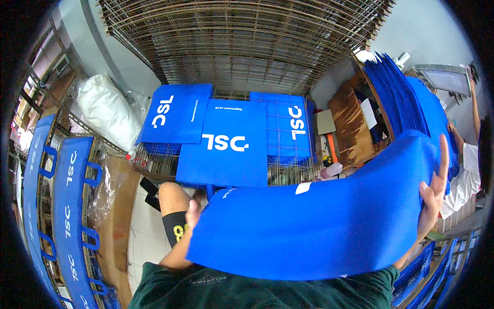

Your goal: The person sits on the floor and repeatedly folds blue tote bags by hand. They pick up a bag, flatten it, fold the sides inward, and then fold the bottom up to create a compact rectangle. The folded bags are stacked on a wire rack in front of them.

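Observation:
A large blue fabric sheet [309, 226] stretches across my front, bent upward at its right end. A small white print shows near its far edge. My left hand [192, 216] grips its left edge, thumb up, the other fingers mostly hidden. At the right edge my right hand [432, 198] holds the sheet, thumb near its border and one finger stretched upward. Just beyond the sheet, a blue printed bag [226, 165] with white lettering lies on a wire rack, overlapping another blue printed bag [175, 116] on the left. A third blue printed bag [278, 123] lies under wires on the right.
Stacked wire racks [247, 41] tilt up overhead. Blue bags with handles [72, 206] hang at the left beside a white sack [108, 105]. At the right stands a pile of blue sheets [393, 98]; another person's hand [454, 135] and white sleeve [465, 172] are beside it.

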The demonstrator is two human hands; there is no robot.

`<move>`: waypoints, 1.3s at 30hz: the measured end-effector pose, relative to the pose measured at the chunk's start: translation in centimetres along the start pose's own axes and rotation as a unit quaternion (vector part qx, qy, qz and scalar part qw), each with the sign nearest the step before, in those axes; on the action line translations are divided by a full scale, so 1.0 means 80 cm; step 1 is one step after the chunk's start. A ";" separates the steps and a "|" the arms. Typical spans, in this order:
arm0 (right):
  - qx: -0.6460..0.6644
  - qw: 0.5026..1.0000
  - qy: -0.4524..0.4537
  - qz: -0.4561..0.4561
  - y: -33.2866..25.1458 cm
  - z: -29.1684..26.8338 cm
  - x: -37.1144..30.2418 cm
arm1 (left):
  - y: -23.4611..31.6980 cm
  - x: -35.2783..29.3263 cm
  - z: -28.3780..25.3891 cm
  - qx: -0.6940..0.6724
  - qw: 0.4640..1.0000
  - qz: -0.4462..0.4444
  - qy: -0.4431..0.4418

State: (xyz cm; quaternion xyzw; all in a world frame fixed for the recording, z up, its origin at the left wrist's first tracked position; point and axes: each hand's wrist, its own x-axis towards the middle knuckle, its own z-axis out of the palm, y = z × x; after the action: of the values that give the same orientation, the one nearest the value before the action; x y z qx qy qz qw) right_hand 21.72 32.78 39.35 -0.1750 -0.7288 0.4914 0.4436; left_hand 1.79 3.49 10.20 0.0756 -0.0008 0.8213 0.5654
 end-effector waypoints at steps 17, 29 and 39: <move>0.164 0.939 -0.071 0.294 0.441 -0.103 0.282 | 0.201 0.380 -0.010 0.407 0.857 0.067 0.309; -0.105 0.930 -0.184 0.299 0.650 -0.133 0.228 | 0.100 0.387 -0.201 0.695 0.618 0.064 0.363; -0.470 0.837 -0.088 0.266 0.865 -0.065 0.146 | 0.067 0.416 -0.397 0.875 0.340 0.003 0.344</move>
State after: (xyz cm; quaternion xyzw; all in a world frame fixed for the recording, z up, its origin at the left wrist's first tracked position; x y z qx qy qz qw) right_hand 7.11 75.28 -14.79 -0.5056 -0.8333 0.2026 0.0946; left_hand -18.73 35.26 -16.61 0.2379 0.9128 0.3078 0.1242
